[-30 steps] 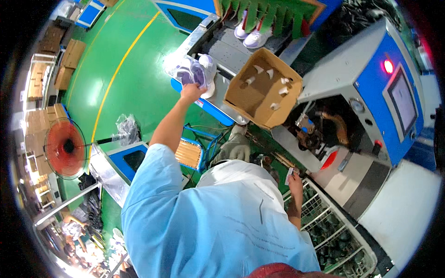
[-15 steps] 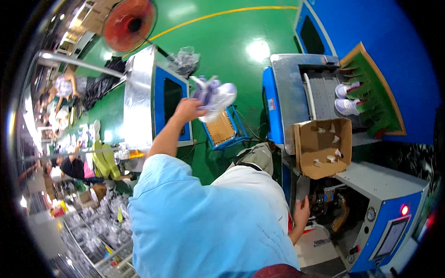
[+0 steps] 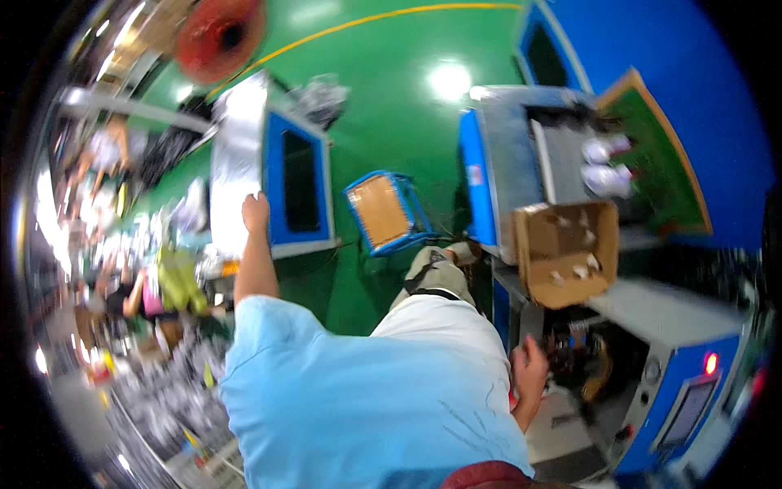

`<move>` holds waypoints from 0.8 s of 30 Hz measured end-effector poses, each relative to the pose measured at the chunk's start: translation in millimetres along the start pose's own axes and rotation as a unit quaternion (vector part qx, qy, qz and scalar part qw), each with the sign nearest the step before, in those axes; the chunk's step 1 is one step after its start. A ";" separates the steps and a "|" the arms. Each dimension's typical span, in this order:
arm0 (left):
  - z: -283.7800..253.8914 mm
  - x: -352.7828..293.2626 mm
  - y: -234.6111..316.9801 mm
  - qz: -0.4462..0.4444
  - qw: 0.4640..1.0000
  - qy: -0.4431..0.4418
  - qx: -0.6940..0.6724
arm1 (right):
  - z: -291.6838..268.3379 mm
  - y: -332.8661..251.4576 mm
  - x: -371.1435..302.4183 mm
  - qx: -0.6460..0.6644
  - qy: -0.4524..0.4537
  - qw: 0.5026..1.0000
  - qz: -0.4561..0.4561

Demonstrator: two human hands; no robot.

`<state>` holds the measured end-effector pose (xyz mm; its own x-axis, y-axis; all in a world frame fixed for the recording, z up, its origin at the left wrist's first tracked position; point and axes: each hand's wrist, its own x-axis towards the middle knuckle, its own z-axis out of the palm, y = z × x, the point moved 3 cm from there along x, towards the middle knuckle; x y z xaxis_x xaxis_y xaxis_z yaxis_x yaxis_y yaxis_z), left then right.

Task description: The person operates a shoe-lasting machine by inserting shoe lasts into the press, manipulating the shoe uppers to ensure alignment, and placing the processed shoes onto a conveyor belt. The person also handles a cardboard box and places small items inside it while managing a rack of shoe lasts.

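My left arm stretches forward over a silver-topped machine (image 3: pixel 236 163) with a blue side. My left hand (image 3: pixel 255 213) is smeared by motion, so its fingers do not read clearly. Left of it, apart from the hand, is a blurred whitish-purple shape (image 3: pixel 191 208), perhaps the shoes. Low on the right, my right hand (image 3: pixel 529 371) has its fingers loosely bent and apart, holding nothing visible. It is beside the open front of a grey and blue machine (image 3: pixel 700 367) with a lit red button. Two white shoes (image 3: pixel 607 179) lie on the conveyor machine ahead.
A cardboard box (image 3: pixel 523 257) holding small white pieces stands at the conveyor machine's near end. A stool (image 3: pixel 379 212) with a blue frame is on the green floor. A red fan (image 3: pixel 220 41) stands far left. Several people and bagged goods (image 3: pixel 175 383) are at the left.
My left hand has swung left from above the stool to the silver-topped machine, and the white and purple shoes are no longer in it. My right hand has lifted slightly off the metal panel.
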<state>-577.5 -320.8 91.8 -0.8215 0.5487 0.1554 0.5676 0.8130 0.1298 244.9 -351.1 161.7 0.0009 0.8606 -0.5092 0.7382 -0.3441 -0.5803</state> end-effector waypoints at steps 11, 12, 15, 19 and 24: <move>150.6 -329.8 674.4 0.583 0.665 -0.333 -0.328 | -234.3 -44.0 34.3 -0.395 0.657 0.639 0.054; 150.6 -346.3 726.6 0.564 0.669 -0.366 -0.317 | -234.4 -36.1 38.5 -0.402 0.658 0.633 0.068; 150.8 -389.9 852.9 0.523 0.669 -0.437 -0.296 | -229.0 -26.1 41.2 -0.421 0.709 0.565 0.039; 220.6 -399.0 915.6 0.541 0.604 -0.508 -0.289 | -226.7 -9.7 46.0 -0.470 0.717 0.514 0.011; 240.0 -402.5 919.2 0.567 0.685 -0.410 -0.206 | -228.3 -10.0 54.6 -0.476 0.716 0.511 0.021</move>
<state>261.7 252.4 -86.5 0.5000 0.8437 -0.1951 0.6952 -0.2567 0.6714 391.5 -215.0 284.8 0.0186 0.4875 0.8729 0.7103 -0.6209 0.3316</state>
